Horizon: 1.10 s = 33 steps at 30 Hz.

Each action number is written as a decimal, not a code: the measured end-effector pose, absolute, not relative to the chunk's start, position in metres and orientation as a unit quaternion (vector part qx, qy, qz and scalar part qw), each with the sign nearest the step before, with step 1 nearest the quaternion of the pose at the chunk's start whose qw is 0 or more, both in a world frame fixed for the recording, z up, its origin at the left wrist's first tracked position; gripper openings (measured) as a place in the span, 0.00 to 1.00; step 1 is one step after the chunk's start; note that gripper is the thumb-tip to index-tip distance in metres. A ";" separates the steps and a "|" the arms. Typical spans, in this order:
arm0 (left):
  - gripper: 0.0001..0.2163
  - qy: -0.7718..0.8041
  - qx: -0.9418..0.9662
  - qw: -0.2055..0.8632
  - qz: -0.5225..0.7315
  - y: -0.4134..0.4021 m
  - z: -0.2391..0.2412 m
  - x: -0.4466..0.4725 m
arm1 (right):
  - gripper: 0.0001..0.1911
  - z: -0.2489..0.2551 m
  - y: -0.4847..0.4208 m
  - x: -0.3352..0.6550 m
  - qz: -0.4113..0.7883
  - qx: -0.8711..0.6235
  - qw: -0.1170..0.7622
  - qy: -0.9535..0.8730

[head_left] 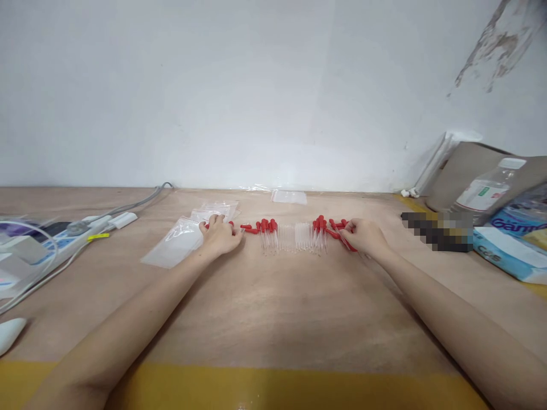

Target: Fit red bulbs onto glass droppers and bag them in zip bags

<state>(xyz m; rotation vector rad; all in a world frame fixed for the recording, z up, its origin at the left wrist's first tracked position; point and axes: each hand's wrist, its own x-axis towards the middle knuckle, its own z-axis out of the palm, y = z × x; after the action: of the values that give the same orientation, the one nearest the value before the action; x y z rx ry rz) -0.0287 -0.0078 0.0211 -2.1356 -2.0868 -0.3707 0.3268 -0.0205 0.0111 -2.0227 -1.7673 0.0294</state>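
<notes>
In the middle of the table lie two clusters of droppers with red rubber bulbs and thin clear stems, a left cluster [267,226] and a right cluster [319,225]. Between them is a row of clear tubes [294,236]. My left hand [220,234] is curled over more red-bulbed droppers [250,229] left of the row; its fingertips are partly hidden. At the other end, my right hand [365,236] pinches a red-bulbed dropper [349,245], close to several loose ones [337,223].
Clear zip bags [168,247] lie beside my left hand, and another small bag [289,197] is near the wall. A power strip [64,245] with cables is at left. On the right stand a plastic bottle [482,193] and a blue tissue pack [508,253], near a blurred dark object [440,230].
</notes>
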 end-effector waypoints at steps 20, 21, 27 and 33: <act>0.07 -0.354 -0.871 0.051 -0.336 -0.044 -0.013 0.017 | 0.11 -0.006 -0.014 0.313 -0.013 -0.636 0.404 -0.657; 0.08 -0.343 -0.873 0.056 -0.342 -0.044 -0.016 0.018 | 0.11 -0.005 -0.018 0.308 0.013 -0.622 0.438 -0.649; 0.09 -0.327 -0.874 0.068 -0.353 -0.045 -0.016 0.019 | 0.10 -0.005 -0.059 0.254 0.061 -0.422 0.442 -0.790; 0.09 -0.315 -0.878 0.070 -0.354 -0.047 -0.015 0.019 | 0.08 -0.004 -0.077 0.233 0.064 -0.397 0.416 -0.815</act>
<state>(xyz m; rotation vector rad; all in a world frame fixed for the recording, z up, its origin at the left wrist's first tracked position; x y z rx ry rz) 0.0187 -0.0466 -0.0154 -2.6405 -0.9488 -1.0637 0.2335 -0.0772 -0.0041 -0.9975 -2.0476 0.1616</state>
